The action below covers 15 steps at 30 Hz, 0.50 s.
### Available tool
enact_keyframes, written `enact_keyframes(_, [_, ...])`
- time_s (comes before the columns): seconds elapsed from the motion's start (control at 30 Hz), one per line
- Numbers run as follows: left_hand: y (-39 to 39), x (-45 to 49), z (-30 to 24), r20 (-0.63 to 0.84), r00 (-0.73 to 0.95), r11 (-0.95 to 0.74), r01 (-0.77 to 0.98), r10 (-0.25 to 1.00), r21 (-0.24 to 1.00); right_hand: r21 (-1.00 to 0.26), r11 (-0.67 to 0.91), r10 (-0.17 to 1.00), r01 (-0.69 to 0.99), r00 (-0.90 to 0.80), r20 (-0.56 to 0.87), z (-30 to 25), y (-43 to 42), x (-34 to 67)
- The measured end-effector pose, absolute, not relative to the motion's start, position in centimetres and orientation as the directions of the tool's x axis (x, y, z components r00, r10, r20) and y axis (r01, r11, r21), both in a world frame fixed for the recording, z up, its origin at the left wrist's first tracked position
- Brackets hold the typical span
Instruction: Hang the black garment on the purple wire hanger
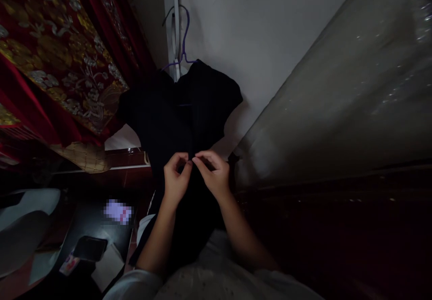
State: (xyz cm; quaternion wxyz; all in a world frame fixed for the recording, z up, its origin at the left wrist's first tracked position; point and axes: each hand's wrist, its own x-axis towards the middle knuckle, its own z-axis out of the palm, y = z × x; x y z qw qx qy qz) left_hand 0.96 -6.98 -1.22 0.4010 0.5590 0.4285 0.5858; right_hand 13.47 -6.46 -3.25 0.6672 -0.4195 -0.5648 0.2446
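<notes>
A black short-sleeved garment (178, 115) hangs on a purple hanger (184, 39) against a white wall. My left hand (175, 181) and my right hand (212, 174) are both raised to its front opening at mid-height. Each hand pinches the dark fabric there, fingertips nearly touching each other. What sits between the fingertips is too dark and small to make out. The lower part of the garment hangs down behind my forearms.
Red and gold patterned cloth (57, 52) hangs at the left. A plastic-covered surface (340, 97) fills the right. Lower left, a dark table (67, 273) carries a phone (89, 248) and papers. A white object (23, 219) lies at far left.
</notes>
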Motion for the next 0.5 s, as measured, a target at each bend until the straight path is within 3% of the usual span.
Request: enact_keyframes(0.5, [-7.03,0.68,-1.57,0.325,-0.004,-0.325,0.02,0.946,0.945,-0.825,0.525,0.828,0.208,0.097,0.552,-3.71,-6.37,13.75])
